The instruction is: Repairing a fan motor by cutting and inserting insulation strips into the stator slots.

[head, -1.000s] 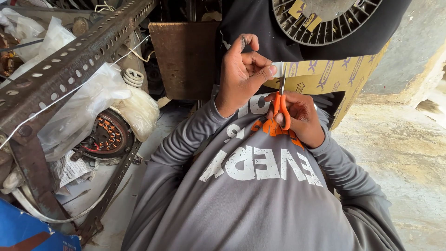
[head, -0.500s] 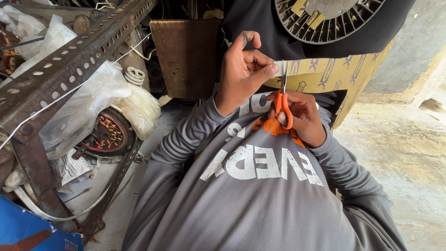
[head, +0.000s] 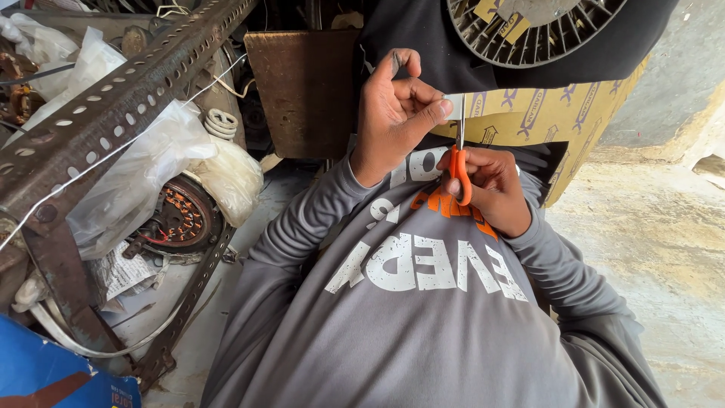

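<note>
Left hand (head: 396, 113) raised at upper centre of frame, wrist bent, fingers pinched on a small pale strip (head: 455, 104). Right hand (head: 487, 189) just below, fingers clamped through the handles of orange scissors (head: 459, 162), blades pointing up at the strip. Forearms in grey sleeves, elbows low. Perforated metal rail (head: 113, 113) upper left.

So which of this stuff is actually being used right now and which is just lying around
In use:
- left hand, pinching a small pale strip
- right hand, working orange-handled scissors whose blades meet that strip

Lying about:
- perforated rusty metal angle bar
- motor winding under clear plastic bags
- brown board
- round fan grille
- yellow printed cardboard
- blue box
</note>
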